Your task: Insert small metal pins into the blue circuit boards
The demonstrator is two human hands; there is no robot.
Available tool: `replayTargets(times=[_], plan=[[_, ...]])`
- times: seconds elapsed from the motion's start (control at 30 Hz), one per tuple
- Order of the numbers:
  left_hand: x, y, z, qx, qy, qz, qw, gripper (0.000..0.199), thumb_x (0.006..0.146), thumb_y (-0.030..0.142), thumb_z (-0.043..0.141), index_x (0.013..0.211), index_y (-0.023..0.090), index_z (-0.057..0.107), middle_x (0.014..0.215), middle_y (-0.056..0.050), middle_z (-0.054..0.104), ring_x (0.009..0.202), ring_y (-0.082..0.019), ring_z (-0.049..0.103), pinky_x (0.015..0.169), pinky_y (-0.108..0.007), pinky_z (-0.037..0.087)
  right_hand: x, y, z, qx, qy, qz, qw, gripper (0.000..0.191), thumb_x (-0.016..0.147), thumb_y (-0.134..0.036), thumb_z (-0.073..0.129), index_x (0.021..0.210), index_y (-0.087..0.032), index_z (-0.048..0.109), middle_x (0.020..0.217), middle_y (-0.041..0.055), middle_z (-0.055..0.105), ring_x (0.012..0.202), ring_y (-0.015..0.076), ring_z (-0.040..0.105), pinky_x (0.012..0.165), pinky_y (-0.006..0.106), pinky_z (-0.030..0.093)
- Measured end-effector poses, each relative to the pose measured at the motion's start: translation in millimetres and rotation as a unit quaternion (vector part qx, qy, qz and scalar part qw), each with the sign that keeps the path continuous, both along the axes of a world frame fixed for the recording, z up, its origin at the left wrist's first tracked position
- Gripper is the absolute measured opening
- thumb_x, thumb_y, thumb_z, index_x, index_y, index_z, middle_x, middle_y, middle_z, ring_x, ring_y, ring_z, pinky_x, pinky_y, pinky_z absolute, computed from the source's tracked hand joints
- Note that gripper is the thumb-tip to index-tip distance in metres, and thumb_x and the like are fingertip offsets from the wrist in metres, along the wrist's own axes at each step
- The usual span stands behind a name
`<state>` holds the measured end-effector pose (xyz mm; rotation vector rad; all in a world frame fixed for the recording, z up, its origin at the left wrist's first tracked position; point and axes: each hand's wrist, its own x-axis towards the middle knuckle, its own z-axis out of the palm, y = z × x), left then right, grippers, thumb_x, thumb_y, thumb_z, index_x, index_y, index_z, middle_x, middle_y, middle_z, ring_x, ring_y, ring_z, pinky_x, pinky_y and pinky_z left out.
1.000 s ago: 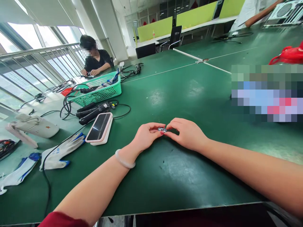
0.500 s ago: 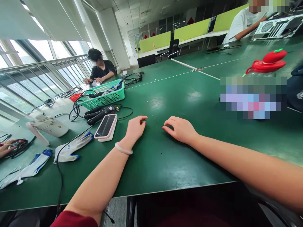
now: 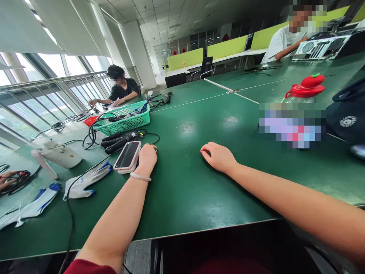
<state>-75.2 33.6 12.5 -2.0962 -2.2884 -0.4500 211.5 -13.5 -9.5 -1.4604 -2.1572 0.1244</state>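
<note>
My left hand (image 3: 147,156), with a pale bangle (image 3: 140,177) on its wrist, is loosely curled right beside a phone (image 3: 127,156). I cannot tell whether it touches the phone, which lies screen up on a thick pale block. No object shows in its fingers. Across the green table (image 3: 176,198), my right hand (image 3: 221,157) rests with thumb and forefinger tips together and an empty gap behind them.
Left of the phone lie white-and-blue gloves (image 3: 85,182), a black cable and a white jug-like container (image 3: 59,154). Behind are black tools (image 3: 121,141) and a green basket (image 3: 125,121). A red-lidded bottle (image 3: 306,89) and dark bag (image 3: 348,114) stand right. People sit across.
My left hand has moved left to the phone's side. My right thumb and forefinger have closed together, while that hand stays about in place. The view has shifted slightly.
</note>
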Motion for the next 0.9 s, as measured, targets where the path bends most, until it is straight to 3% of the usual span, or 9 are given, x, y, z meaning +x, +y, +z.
replayTargets(times=[0.17, 0.3, 0.43, 0.53, 0.67, 0.77, 0.83, 0.9], plan=[[-1, 2, 0.3, 0.009, -0.048, 0.022, 0.999, 0.022, 0.076, 0.02, 0.057, 0.093, 0.019, 0.071, 0.094, -0.013, 0.069, 0.096, -0.029, 0.06, 0.086, -0.038, 0.043, 1, 2, -1.0, -0.007, 0.003, 0.01, 1.0, 0.021, 0.089, -0.024, 0.043, 0.089, -0.019, 0.064, 0.088, 0.0042, 0.064, 0.079, 0.0154, 0.06, 0.068, 0.026, 0.043], [-3, 6, -4.1, 0.018, -0.125, 0.026, 0.992, 0.024, 0.078, 0.021, 0.053, 0.096, 0.019, 0.07, 0.092, -0.01, 0.07, 0.093, -0.025, 0.06, 0.083, -0.035, 0.044, 1, 2, -0.1, -0.017, 0.01, 0.024, 1.0, 0.021, 0.089, -0.023, 0.043, 0.089, -0.018, 0.064, 0.088, 0.0043, 0.065, 0.078, 0.0156, 0.059, 0.068, 0.027, 0.043], [1, 11, -11.8, 0.013, -0.223, 0.001, 0.975, 0.029, 0.081, 0.022, 0.047, 0.102, 0.016, 0.067, 0.091, -0.008, 0.069, 0.082, -0.019, 0.062, 0.074, -0.03, 0.046, 0, 0, 1.2, -0.028, 0.022, 0.053, 0.998, 0.022, 0.089, -0.022, 0.043, 0.089, -0.018, 0.064, 0.086, 0.0046, 0.064, 0.076, 0.0152, 0.058, 0.07, 0.027, 0.044], [21, 8, -14.9, 0.0, -0.284, -0.046, 0.958, 0.03, 0.083, 0.021, 0.045, 0.104, 0.014, 0.066, 0.09, -0.008, 0.069, 0.082, -0.016, 0.062, 0.076, -0.028, 0.046, -2, 0, -0.1, -0.036, 0.018, 0.081, 0.996, 0.02, 0.089, -0.026, 0.047, 0.091, -0.018, 0.065, 0.084, 0.0042, 0.062, 0.074, 0.0154, 0.058, 0.07, 0.028, 0.045], [66, -13, -12.9, -0.045, -0.353, -0.145, 0.923, 0.028, 0.084, 0.021, 0.047, 0.106, 0.017, 0.064, 0.092, -0.005, 0.069, 0.085, -0.011, 0.062, 0.079, -0.023, 0.047, -4, 4, -2.5, -0.05, -0.004, 0.106, 0.993, 0.028, 0.085, -0.034, 0.058, 0.105, -0.017, 0.064, 0.091, 0.0058, 0.062, 0.079, 0.0176, 0.059, 0.075, 0.031, 0.047], [93, -34, -9.0, -0.101, -0.452, -0.254, 0.849, 0.029, 0.084, 0.021, 0.047, 0.11, 0.015, 0.06, 0.097, -0.007, 0.068, 0.088, -0.013, 0.062, 0.078, -0.025, 0.047, -5, 6, -2.8, -0.054, -0.015, 0.113, 0.992, 0.033, 0.085, -0.033, 0.058, 0.113, -0.018, 0.063, 0.097, 0.0067, 0.063, 0.085, 0.0187, 0.061, 0.08, 0.032, 0.048], [100, -42, -7.6, -0.103, -0.478, -0.287, 0.824, 0.027, 0.086, 0.021, 0.046, 0.11, 0.016, 0.058, 0.102, -0.008, 0.068, 0.094, -0.013, 0.061, 0.084, -0.027, 0.047, -5, 6, -2.7, -0.054, -0.029, 0.119, 0.991, 0.032, 0.087, -0.033, 0.056, 0.115, -0.02, 0.063, 0.099, 0.0063, 0.063, 0.086, 0.0187, 0.061, 0.08, 0.032, 0.048], [100, -44, -8.2, -0.107, -0.491, -0.285, 0.816, 0.026, 0.086, 0.019, 0.045, 0.108, 0.016, 0.059, 0.104, -0.008, 0.068, 0.097, -0.014, 0.062, 0.089, -0.029, 0.045, -5, 6, -2.9, -0.05, -0.048, 0.123, 0.99, 0.032, 0.088, -0.033, 0.054, 0.116, -0.022, 0.063, 0.098, 0.0056, 0.063, 0.083, 0.0183, 0.062, 0.076, 0.031, 0.049]])
